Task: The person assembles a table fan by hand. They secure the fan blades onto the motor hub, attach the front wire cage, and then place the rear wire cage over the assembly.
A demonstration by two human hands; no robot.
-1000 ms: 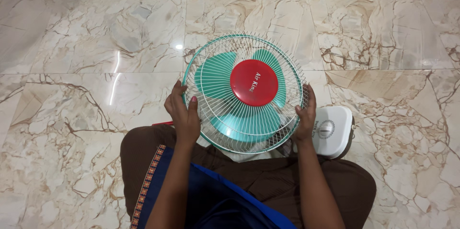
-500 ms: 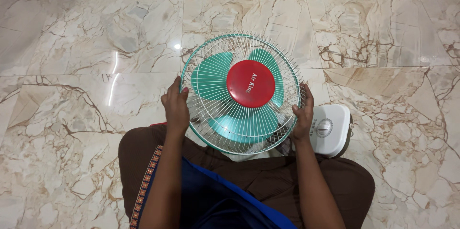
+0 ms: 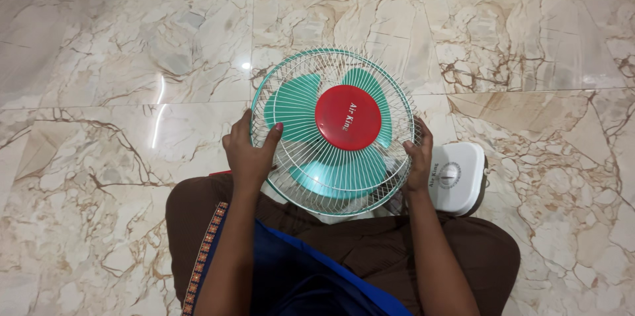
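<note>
Table fan (image 3: 334, 131) lying face-up across the lap, round white wire guard with teal rim, three teal blades, red centre cap; white base with a dial at 4 o'clock on the marble floor; guard rim gripped at 9 and 3 o'clock

White wire grille (image 3: 397, 101), teal blades (image 3: 291, 107) around a red hub (image 3: 348, 117); white base (image 3: 456, 177); cream floor (image 3: 132, 45) veined brown.

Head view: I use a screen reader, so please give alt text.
Two hands, left hand and right hand, grip opposite sides of a table fan's wire guard with green blades and red hub, above a marble floor.
</note>
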